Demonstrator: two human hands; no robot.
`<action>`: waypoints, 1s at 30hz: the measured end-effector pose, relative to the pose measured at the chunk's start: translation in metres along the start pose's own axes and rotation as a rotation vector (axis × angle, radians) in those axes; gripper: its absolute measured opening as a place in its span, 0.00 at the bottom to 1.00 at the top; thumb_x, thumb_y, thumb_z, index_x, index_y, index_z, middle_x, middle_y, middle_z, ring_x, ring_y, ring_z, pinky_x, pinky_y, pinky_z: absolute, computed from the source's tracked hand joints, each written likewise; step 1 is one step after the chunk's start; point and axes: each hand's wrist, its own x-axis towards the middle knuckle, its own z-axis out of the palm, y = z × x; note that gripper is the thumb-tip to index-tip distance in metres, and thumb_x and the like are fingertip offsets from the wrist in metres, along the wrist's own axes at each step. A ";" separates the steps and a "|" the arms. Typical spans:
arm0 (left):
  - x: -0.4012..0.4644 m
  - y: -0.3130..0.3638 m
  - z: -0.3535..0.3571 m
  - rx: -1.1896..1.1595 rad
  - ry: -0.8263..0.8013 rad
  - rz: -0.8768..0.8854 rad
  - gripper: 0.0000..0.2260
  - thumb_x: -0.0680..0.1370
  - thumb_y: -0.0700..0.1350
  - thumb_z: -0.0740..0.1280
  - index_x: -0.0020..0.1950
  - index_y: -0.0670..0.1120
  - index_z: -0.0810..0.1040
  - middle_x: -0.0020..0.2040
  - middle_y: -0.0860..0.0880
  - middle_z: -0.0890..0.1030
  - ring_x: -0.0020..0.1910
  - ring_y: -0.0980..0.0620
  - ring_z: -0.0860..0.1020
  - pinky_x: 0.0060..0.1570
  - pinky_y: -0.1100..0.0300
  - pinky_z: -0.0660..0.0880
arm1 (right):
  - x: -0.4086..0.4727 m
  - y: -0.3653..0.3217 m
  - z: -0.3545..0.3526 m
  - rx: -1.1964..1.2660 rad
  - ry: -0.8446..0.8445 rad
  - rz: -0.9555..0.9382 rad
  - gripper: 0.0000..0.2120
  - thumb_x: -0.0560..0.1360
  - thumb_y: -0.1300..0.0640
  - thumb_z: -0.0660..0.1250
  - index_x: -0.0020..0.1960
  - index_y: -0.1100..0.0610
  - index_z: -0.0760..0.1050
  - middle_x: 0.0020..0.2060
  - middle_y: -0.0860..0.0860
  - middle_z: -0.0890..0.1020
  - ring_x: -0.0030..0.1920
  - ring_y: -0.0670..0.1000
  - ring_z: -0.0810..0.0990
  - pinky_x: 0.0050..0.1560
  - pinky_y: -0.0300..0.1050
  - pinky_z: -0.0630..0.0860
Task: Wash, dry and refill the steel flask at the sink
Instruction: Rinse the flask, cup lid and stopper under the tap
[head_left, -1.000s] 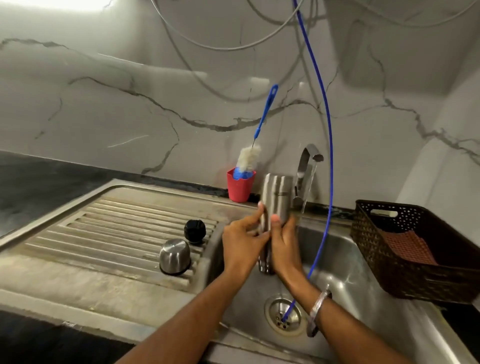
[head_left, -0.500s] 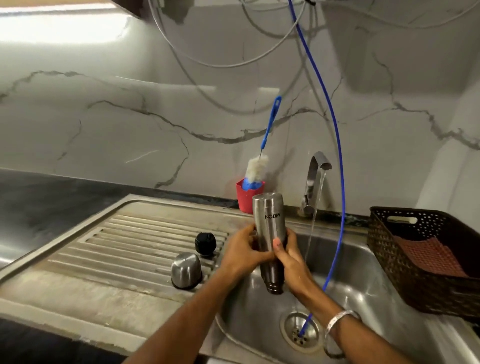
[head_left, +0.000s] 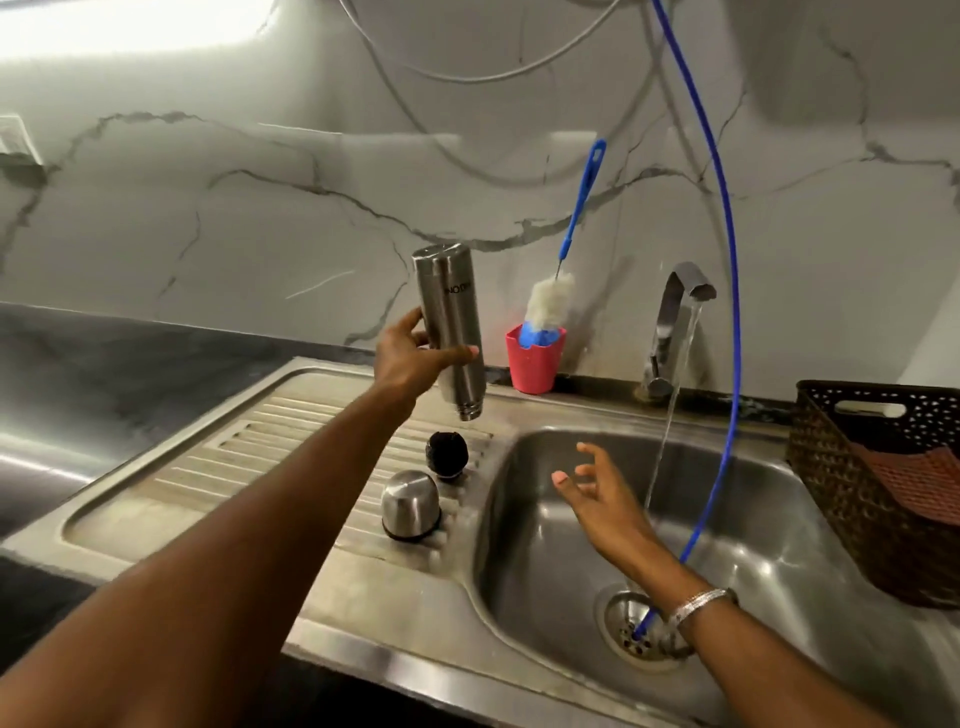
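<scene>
Above the drainboard, left hand fingers grip the near-upright, mouth-down flask.

left hand gripping inverted flask, tap running

Steel sink drainboard w/ steel cap, black stopper; red cup, brown basket on counter.

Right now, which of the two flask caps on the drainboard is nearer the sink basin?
The black cap, beside the basin; the steel cap stands farther left.
</scene>
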 end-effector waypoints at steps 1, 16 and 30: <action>0.002 -0.005 -0.001 0.031 0.014 -0.013 0.40 0.64 0.45 0.85 0.74 0.51 0.74 0.62 0.46 0.83 0.59 0.48 0.82 0.53 0.52 0.81 | 0.000 0.001 -0.001 -0.019 -0.019 0.003 0.29 0.79 0.46 0.69 0.76 0.46 0.62 0.66 0.52 0.72 0.60 0.51 0.78 0.57 0.48 0.77; -0.001 -0.037 0.004 0.147 -0.063 0.000 0.43 0.67 0.45 0.83 0.77 0.51 0.65 0.67 0.43 0.78 0.61 0.45 0.80 0.63 0.45 0.78 | -0.003 0.002 -0.009 -0.117 -0.068 0.000 0.36 0.77 0.50 0.72 0.79 0.46 0.57 0.66 0.50 0.73 0.54 0.47 0.81 0.53 0.46 0.80; -0.017 -0.023 -0.002 0.047 -0.054 -0.234 0.62 0.66 0.38 0.83 0.84 0.52 0.41 0.78 0.39 0.67 0.77 0.40 0.65 0.74 0.40 0.63 | -0.003 0.004 -0.016 -0.143 -0.121 0.112 0.40 0.81 0.48 0.66 0.82 0.49 0.43 0.71 0.57 0.71 0.70 0.58 0.72 0.70 0.57 0.71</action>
